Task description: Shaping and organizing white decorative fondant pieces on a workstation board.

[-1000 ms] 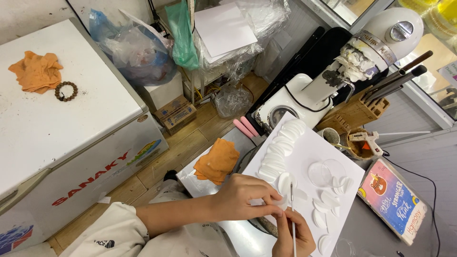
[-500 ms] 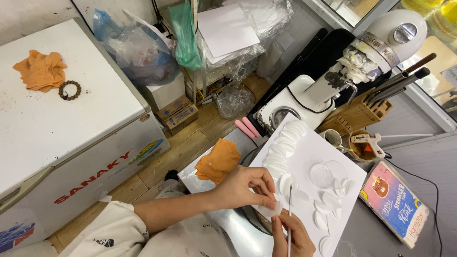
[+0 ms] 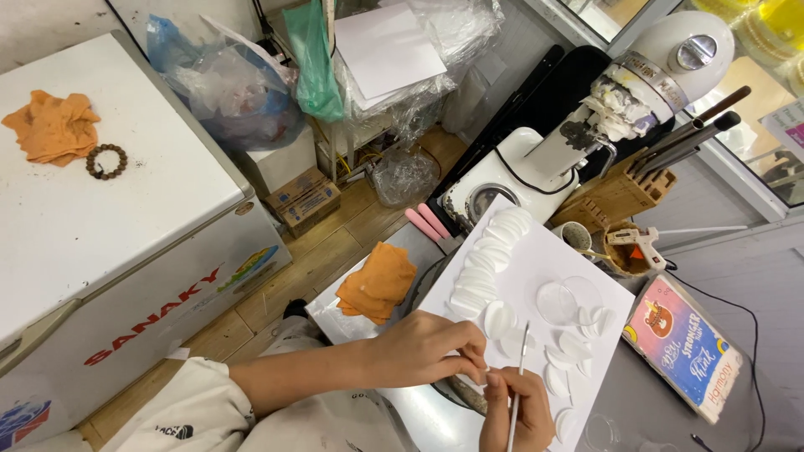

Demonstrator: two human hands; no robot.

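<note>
Thin white brush (image 3: 517,377) pinched upright in my right hand (image 3: 517,412). My left hand (image 3: 427,350) beside it, fingertips pinching small white piece at white board (image 3: 536,268) edge. Round white petals (image 3: 490,251) rowed beyond. Orange cloth (image 3: 378,283) left of hands.

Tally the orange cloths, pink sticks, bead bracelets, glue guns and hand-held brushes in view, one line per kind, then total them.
Orange cloths: 2
Pink sticks: 2
Bead bracelet: 1
Glue gun: 1
Thin brush, gripped in the right hand: 1
Total: 7
</note>
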